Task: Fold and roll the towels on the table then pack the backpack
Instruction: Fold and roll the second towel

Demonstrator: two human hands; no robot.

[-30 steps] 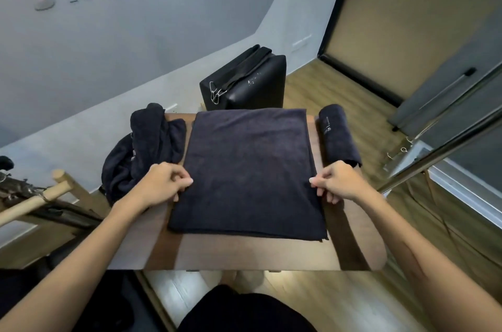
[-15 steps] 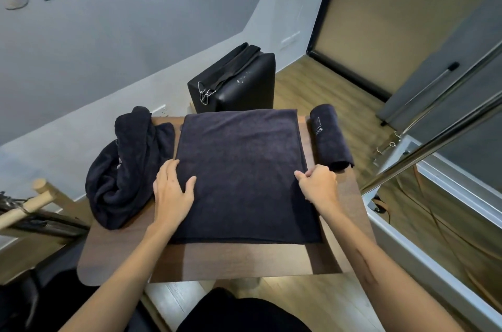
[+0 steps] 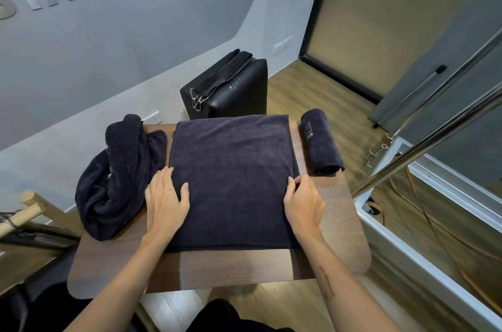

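Observation:
A dark navy towel [image 3: 233,179], folded into a flat square, lies in the middle of the small brown table [image 3: 244,269]. My left hand [image 3: 165,201] rests flat on its left edge with straight fingers. My right hand [image 3: 303,202] pinches the towel's right edge with curled fingers. A rolled dark towel [image 3: 322,143] lies along the table's far right side. Crumpled dark towels [image 3: 116,174] are heaped on the left of the table, partly hanging over its edge.
A black boxy case with a strap and metal clips [image 3: 228,87] stands on the floor just behind the table. Wooden poles [image 3: 24,212] stick out at the left. A metal rail [image 3: 423,152] and a glass panel run along the right. Wood floor surrounds the table.
My left hand went from a curled grip on the towel's left edge to lying flat on it. Both hands shifted slightly inward; the view moved closer to the table.

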